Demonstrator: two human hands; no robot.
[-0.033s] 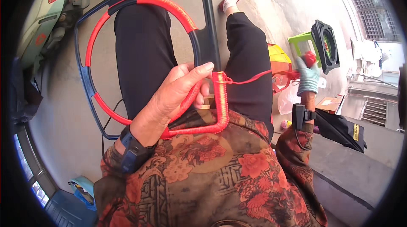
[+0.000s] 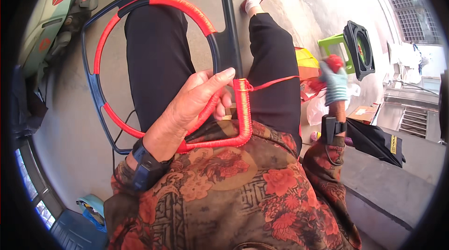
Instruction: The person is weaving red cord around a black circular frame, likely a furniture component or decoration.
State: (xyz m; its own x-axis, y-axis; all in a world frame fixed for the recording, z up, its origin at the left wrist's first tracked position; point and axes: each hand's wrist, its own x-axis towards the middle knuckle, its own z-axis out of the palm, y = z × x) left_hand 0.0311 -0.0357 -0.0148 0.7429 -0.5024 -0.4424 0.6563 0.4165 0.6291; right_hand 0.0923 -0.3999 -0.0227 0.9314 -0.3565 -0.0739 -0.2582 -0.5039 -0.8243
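A black plastic frame (image 2: 230,25) with a round ring inside it rests across my lap. Red cord is wound tightly over parts of the ring (image 2: 180,4) and round the near right corner (image 2: 246,119). My left hand (image 2: 191,96), bare, is closed round the wrapped ring beside that corner, its thumb lying toward the black upright. From the top of the corner winding a red cord (image 2: 276,82) runs right to my right hand (image 2: 335,86), which wears a striped light-blue glove. That hand is closed on a red bundle of cord (image 2: 334,62), partly hidden by the fingers and slightly blurred.
A green stool (image 2: 329,43) with another black frame (image 2: 359,51) against it stands at right. Near it are a yellow and red bag (image 2: 307,63), a white plastic bag (image 2: 317,112) and a cardboard box (image 2: 364,113). A scooter (image 2: 51,21) is at far left.
My right hand has shifted slightly, and the cord between it and the frame looks straighter and flatter. My left hand and the black frame have hardly moved.
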